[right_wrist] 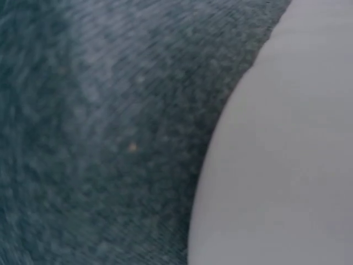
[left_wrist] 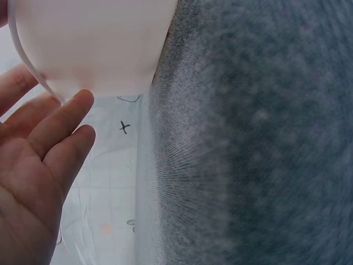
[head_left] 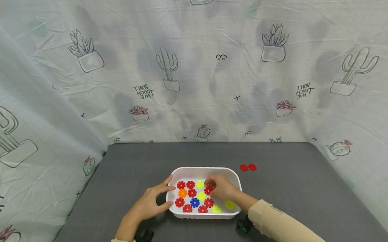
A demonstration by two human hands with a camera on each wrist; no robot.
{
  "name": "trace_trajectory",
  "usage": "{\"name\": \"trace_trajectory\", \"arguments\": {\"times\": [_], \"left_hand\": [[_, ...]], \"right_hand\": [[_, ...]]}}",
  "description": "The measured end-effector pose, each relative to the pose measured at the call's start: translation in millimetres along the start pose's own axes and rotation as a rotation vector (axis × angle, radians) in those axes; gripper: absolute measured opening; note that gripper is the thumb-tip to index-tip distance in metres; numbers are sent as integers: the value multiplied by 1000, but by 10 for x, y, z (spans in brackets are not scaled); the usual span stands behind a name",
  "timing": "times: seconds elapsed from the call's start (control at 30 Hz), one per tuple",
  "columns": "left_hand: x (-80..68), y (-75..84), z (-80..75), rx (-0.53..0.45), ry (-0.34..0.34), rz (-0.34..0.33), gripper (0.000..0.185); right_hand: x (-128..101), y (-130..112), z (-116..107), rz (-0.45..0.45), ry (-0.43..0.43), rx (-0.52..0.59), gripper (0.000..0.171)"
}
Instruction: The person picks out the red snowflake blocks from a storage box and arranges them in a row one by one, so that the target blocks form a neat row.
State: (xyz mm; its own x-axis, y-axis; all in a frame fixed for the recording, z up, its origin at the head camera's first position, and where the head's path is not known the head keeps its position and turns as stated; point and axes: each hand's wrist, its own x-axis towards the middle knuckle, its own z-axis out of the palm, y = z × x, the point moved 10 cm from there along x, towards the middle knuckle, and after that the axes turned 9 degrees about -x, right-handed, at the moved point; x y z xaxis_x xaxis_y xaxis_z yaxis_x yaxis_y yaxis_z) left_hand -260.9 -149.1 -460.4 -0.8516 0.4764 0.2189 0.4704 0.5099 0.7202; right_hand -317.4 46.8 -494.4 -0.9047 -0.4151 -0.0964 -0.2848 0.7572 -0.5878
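A white plastic tray [head_left: 203, 168] sits on the grey table [head_left: 299, 192] and holds several flower-shaped discs in red, yellow, orange [head_left: 182, 193] and blue [head_left: 194, 202]. My left hand [head_left: 158, 197] rests against the tray's left end, thumb on the rim and straight fingers along the outer wall. The left wrist view shows those fingers [left_wrist: 60, 127] beside the tray wall [left_wrist: 99, 44]. My right hand [head_left: 217, 185] reaches into the tray, its curled fingertips pinching a red disc [head_left: 208, 190]. In the right wrist view only the tray wall [right_wrist: 287, 165] and table show.
Two red discs [head_left: 248, 167] lie side by side on the table just past the tray's right far corner. Cactus-print cloth [head_left: 192, 81] hangs behind the table and along both sides. Bare grey surface surrounds the tray.
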Motion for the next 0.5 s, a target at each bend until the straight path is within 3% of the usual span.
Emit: {"name": "trace_trajectory", "arguments": {"times": [0.5], "left_hand": [[27,23,-14,-15,-3,-14,44]], "right_hand": [[29,-51,-1,-42,-8,-140,26]]}}
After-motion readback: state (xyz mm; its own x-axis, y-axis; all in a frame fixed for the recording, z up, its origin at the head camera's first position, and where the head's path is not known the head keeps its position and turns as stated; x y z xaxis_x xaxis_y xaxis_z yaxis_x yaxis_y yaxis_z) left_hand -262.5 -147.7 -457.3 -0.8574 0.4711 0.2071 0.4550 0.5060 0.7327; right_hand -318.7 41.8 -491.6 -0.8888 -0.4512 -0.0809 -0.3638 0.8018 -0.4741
